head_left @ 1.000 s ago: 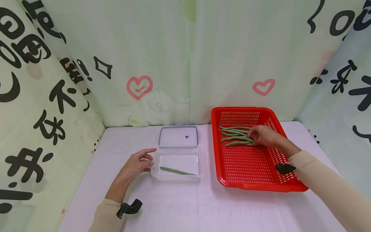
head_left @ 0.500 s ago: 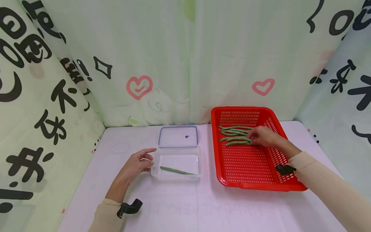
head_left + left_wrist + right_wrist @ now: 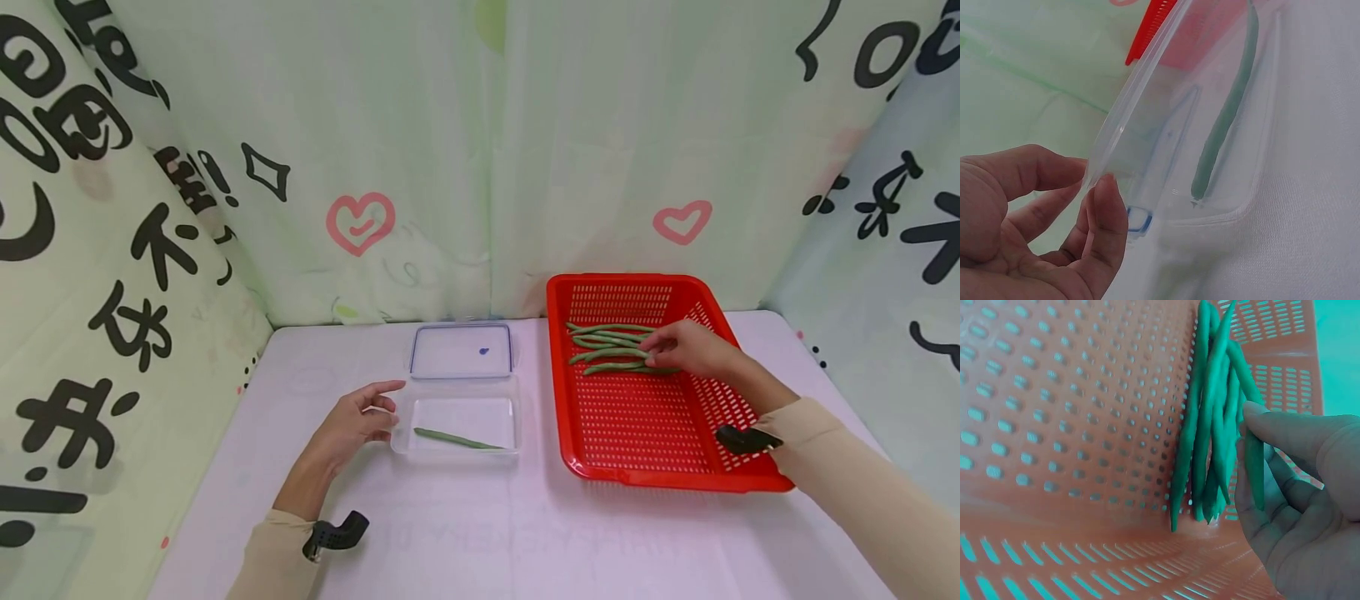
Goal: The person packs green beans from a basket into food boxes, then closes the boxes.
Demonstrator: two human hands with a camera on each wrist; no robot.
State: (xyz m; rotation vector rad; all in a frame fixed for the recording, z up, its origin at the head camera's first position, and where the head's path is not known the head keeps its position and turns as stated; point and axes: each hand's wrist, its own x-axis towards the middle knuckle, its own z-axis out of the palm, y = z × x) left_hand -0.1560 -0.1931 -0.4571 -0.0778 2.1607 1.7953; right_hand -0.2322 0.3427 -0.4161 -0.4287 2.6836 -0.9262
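Observation:
My right hand (image 3: 690,348) pinches a green bean (image 3: 1255,469) between thumb and fingers, over the red plastic basket (image 3: 637,442). Beside it, several more green beans (image 3: 607,337) lie together on the basket's floor; my fingertips overlap their right ends in the head view. With bent fingers, my left hand (image 3: 360,425) holds the left rim of a clear plastic food container (image 3: 454,458), its fingertips (image 3: 1107,187) right at the edge. Inside that container lies a single green bean (image 3: 456,438), slanting along the near side.
The container's clear lid (image 3: 459,352), edged in blue, lies behind it against the back curtain (image 3: 450,167). A pale cloth covers the table (image 3: 480,533). Printed curtains stand on both sides, and the basket's raised walls surround the beans.
My right hand shifts slightly among the beans, its wrist and sleeve now a little farther right. The left hand and container stay in place.

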